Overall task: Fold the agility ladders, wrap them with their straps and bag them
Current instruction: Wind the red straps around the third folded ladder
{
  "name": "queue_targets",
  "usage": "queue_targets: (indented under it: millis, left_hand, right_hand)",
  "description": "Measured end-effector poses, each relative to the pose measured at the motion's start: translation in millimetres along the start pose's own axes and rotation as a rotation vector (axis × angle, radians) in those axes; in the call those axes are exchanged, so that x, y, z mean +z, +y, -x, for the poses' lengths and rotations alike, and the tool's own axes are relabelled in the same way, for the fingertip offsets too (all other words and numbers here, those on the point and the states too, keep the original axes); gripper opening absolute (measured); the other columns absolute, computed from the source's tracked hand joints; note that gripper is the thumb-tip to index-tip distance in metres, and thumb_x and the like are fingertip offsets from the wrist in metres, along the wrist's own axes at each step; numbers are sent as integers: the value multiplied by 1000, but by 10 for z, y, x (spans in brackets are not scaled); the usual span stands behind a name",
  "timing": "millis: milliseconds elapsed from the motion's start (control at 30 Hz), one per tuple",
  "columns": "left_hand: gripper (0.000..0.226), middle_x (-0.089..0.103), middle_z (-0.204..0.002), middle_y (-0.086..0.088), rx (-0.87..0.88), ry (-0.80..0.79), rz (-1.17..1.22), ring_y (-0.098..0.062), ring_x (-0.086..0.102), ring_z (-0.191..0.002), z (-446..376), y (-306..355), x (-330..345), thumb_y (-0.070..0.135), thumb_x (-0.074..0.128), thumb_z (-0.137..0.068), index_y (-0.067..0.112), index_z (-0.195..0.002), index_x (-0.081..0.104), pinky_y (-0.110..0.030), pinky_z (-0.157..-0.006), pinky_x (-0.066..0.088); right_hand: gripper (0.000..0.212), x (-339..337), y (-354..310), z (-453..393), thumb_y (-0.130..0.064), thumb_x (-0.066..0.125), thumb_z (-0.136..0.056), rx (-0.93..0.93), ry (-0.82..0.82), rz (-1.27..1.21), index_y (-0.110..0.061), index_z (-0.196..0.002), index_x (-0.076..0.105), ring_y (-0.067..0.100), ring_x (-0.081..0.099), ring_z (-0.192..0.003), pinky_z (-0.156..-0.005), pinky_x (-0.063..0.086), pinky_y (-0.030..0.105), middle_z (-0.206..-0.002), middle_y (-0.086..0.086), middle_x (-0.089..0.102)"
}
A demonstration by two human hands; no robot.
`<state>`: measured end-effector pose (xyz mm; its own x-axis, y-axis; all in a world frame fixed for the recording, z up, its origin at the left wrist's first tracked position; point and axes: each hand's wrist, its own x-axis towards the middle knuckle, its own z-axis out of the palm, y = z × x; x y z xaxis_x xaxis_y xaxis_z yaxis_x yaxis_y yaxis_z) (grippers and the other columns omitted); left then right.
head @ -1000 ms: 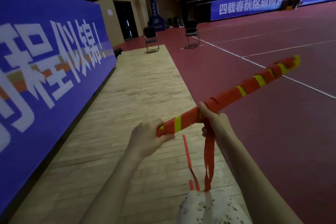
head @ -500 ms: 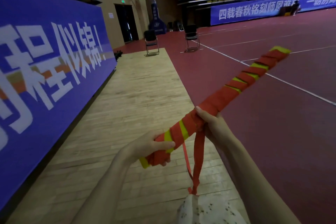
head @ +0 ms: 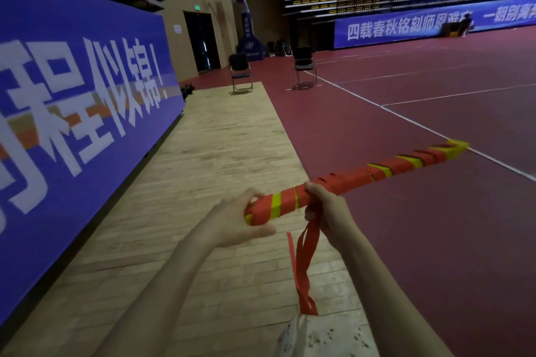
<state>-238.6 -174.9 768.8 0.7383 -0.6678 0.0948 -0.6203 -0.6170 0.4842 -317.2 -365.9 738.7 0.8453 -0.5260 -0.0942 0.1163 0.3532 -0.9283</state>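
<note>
My left hand (head: 232,223) cups the near end of the folded yellow-runged, orange-strapped ladder bundle (head: 356,175), long axis running away rightward; right hand (head: 326,209) clamps mid-bundle, the loose orange strap tail (head: 304,264) hanging below it.

2 bare forearms extended forward, left hand (head: 232,223) cupped with fingers curled, thumb out, right hand (head: 326,211) closed in a fist, wrist bent

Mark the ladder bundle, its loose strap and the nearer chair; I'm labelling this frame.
ladder bundle (head: 353,180), head view, wrapped middle section.
loose strap (head: 307,243), head view, hanging length below the bundle.
nearer chair (head: 240,72), head view, seat.
</note>
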Motion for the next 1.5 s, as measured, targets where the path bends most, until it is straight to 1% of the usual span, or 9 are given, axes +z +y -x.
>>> queue_targets:
  millis: [100, 167, 567, 700, 833, 1000, 1233, 1367, 1500]
  left_hand:
    - [39, 70, -98, -4, -176, -486, 430, -22, 70, -84, 41, 67, -76, 36, 76, -78, 23, -110, 57, -40, -75, 58]
    - [36, 72, -88, -8, -160, -481, 532, -24, 70, -74, 74, 105, -69, 29, 76, -74, 13, -103, 61, -35, -66, 56]
    - [40, 64, -75, 3, 367, 643, -703, -23, 61, -55, 88, 59, 287, 9, 82, -54, 21, -90, 68, -29, -42, 46]
    - [44, 66, -101, 10, 7, -63, -295, -15, 63, -91, 43, 191, 51, 52, 68, -74, 39, -114, 56, -33, -78, 53]
    - [27, 70, -88, -6, -115, -510, 365, -22, 70, -79, 4, 314, -74, 29, 76, -81, 20, -100, 58, -39, -76, 58]
    - [34, 67, -88, -7, -20, -260, 332, -14, 67, -59, 45, 318, 22, 24, 79, -75, 18, -102, 61, -29, -56, 54]
    - [41, 63, -106, 7, 126, 303, -547, -19, 64, -94, 85, 487, 211, 43, 63, -86, 29, -120, 47, -29, -70, 41]
    - [37, 59, -64, 0, 304, 554, -777, -21, 55, -39, 77, 358, 305, 14, 85, -62, 16, -93, 64, -25, -37, 39]
    - [33, 58, -66, 2, 317, 593, -802, -21, 56, -43, 9, 340, 235, 19, 84, -63, 19, -88, 63, -25, -39, 36]
  right_hand:
    - [15, -37, -6, 8, -17, 65, -88, -56, -72, -20, -7, -81, 57, 13, 48, -48, -47, 41, 26, -59, 2, 50]
    - [18, -46, -66, 5, -21, 66, -89, -81, -134, 5, -6, -84, 57, 14, 49, -48, -47, 42, 25, -59, 3, 51]
    - [44, -50, -162, 66, -56, 67, -81, 92, -151, 142, -12, -81, 61, 15, 50, -48, -50, 44, 27, -66, 4, 67]
    - [23, -118, -48, 97, -29, 69, -86, 18, -149, 108, -12, -79, 55, 13, 49, -48, -49, 43, 26, -60, 2, 50]
    - [23, -81, -70, 121, -28, 68, -88, -16, -259, 68, -12, -76, 56, 13, 49, -50, -52, 42, 26, -61, 2, 51]
    - [36, -76, -138, 125, -44, 71, -84, -32, -171, 242, -10, -79, 61, 17, 52, -46, -49, 44, 30, -58, 5, 59]
    - [48, 2, -165, 184, -54, 70, -80, 2, -88, 225, -8, -92, 59, 9, 58, -44, -45, 45, 23, -83, 17, 68]
    - [47, 12, -235, 204, -51, 69, -82, 34, -125, 277, -5, -94, 68, 14, 65, -53, -47, 46, 24, -74, 11, 72]
    - [41, 1, -214, 228, -41, 66, -87, 65, -162, 169, -2, -98, 69, 9, 58, -47, -47, 44, 21, -74, 11, 71]
